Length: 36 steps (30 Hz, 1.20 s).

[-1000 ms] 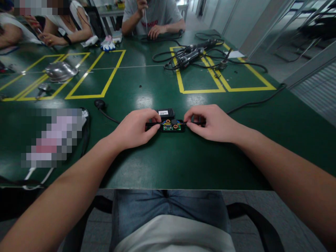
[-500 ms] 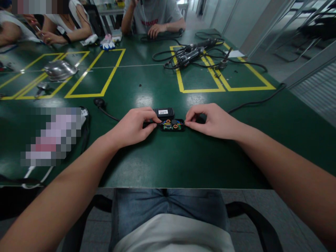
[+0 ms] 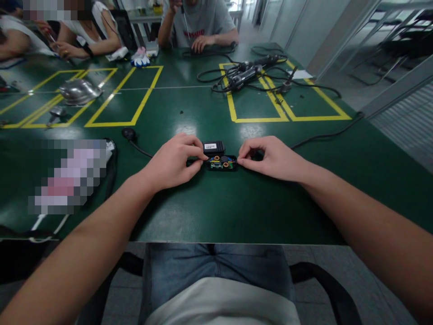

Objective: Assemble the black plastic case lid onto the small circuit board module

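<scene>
A small black housing (image 3: 221, 169) lies uncovered on the green table, with a circuit board (image 3: 216, 164), coloured wires and copper ring coils showing inside. Right behind it rests its ribbed black cover (image 3: 218, 146) with a white label. My left hand (image 3: 179, 159) pinches the black cable at the housing's left end; that cable runs out to a black plug (image 3: 129, 133). At the right end my right hand (image 3: 267, 155) is closed in a pinch on the other black cable (image 3: 324, 139), which trails away to the right. The fingertips hide both cable entries.
A pixelated object (image 3: 72, 176) with white straps lies at the left. Farther back are a shiny metal shell (image 3: 79, 91), gloves (image 3: 140, 57), and black corded tools (image 3: 246, 76) among yellow tape frames. Co-workers sit across the table, one with a hand (image 3: 202, 44) on it.
The view has shifted slightly. Both hands keep their pinch at the two ends of the housing, with hardly any visible movement.
</scene>
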Each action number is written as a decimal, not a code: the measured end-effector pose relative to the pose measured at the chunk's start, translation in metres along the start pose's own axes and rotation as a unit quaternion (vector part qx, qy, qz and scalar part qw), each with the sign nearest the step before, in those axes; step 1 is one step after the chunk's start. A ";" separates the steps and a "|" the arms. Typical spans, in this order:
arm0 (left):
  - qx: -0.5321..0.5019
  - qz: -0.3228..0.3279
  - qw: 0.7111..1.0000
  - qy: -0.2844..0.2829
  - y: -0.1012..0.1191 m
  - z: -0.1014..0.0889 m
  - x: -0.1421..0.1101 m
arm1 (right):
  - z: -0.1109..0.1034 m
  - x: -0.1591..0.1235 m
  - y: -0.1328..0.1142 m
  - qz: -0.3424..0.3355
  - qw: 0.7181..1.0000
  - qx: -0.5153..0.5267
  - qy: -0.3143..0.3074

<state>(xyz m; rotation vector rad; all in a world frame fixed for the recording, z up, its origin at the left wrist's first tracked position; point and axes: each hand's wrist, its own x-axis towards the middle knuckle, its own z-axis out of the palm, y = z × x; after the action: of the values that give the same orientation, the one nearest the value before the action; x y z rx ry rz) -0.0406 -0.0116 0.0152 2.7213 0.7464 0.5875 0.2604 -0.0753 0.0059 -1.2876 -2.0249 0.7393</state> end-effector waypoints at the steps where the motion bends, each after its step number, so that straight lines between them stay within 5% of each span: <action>1: -0.001 -0.002 1.000 0.011 -0.001 0.002 0.000 | 0.001 0.000 0.000 -0.001 1.000 -0.001 0.001; 17: -0.020 -0.133 0.990 0.048 -0.013 0.010 0.006 | 0.007 0.000 -0.004 -0.018 0.999 -0.030 0.020; 23: -0.064 -0.077 0.992 0.074 0.001 0.002 0.002 | 0.013 -0.001 0.001 -0.012 1.000 -0.016 0.019; 30: -0.091 -0.015 0.995 -0.027 0.006 0.003 0.000 | 0.010 -0.003 0.002 -0.008 1.000 0.023 -0.007; 36: -0.083 -0.011 0.996 -0.030 0.004 0.005 -0.001 | 0.011 -0.002 0.000 -0.044 0.998 -0.045 -0.014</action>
<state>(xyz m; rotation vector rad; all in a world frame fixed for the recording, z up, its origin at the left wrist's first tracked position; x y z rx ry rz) -0.0372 -0.0159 0.0122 2.5634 0.6788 0.5343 0.2535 -0.0784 -0.0017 -1.2347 -2.1449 0.6352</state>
